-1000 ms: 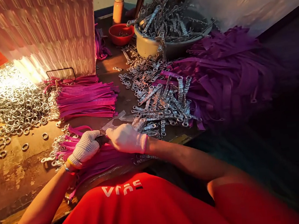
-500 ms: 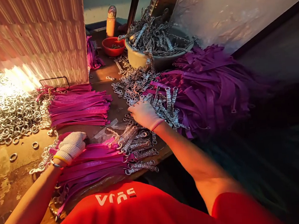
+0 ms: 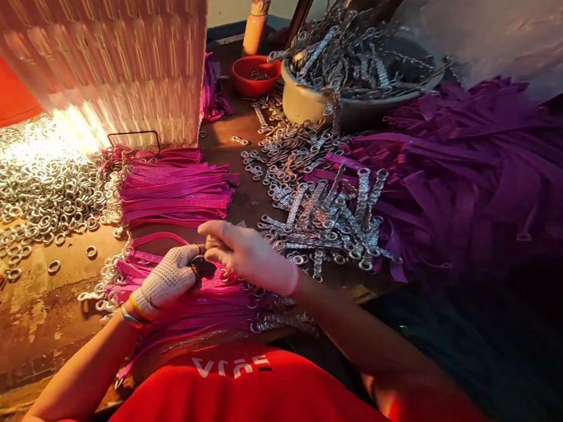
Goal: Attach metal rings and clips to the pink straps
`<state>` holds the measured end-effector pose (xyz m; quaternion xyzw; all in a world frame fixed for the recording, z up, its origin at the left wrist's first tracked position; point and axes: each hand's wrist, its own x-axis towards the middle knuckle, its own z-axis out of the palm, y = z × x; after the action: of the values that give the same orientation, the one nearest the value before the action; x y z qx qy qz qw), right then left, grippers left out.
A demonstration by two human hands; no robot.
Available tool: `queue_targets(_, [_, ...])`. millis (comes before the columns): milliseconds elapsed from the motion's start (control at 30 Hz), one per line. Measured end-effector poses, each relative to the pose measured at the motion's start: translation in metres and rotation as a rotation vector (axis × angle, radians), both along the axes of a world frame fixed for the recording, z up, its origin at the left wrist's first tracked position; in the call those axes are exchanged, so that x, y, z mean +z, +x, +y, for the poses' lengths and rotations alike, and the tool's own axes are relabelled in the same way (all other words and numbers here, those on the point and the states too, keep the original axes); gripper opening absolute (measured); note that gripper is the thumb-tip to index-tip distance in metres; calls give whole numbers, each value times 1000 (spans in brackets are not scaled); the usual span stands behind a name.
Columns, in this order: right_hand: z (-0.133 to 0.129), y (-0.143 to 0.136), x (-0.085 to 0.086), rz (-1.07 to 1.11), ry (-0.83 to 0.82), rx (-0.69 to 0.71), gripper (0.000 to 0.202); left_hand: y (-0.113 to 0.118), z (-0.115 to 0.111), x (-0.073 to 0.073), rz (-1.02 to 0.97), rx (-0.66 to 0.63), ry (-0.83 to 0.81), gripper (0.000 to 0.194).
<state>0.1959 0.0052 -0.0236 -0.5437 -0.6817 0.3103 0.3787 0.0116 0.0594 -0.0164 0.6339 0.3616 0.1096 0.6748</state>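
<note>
My left hand (image 3: pixel 171 280), in a dotted white work glove with dark fingertips, is closed on a purple strap (image 3: pixel 156 237) that arcs up behind it. My right hand (image 3: pixel 248 255), in a thin whitish glove, meets the left fingertips. Its fingers are pinched together, and what lies between them is hidden and blurred. Beneath both hands lies a row of purple straps (image 3: pixel 207 323), with metal rings at the left ends and short silver chains (image 3: pixel 283 321) at the right ends. A pile of loose short chains (image 3: pixel 333 222) lies just right of my right hand.
Behind is another bundle of purple straps (image 3: pixel 174 195). Loose metal rings (image 3: pixel 23 198) are heaped at left beside a corrugated clear panel (image 3: pixel 135 65). A tub (image 3: pixel 305 101) of chains, a red bowl (image 3: pixel 257 79), a bottle (image 3: pixel 256 25) and a large strap heap (image 3: pixel 462 165) stand farther back and right.
My right hand has left the loose chain pile and come left to my left hand. My left hand has risen slightly off the straps, with one strap arcing from it. The view has shifted.
</note>
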Motion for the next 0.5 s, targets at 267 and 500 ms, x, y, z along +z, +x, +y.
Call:
queue_targets(267, [-11,-30,5,320,-104,-211,29,-19,-12,4,-42,115,-44,31])
queue_targets(500, [-18,-35,18,688,-495,-68,35,-30,-23,-6,-172,229,154,38])
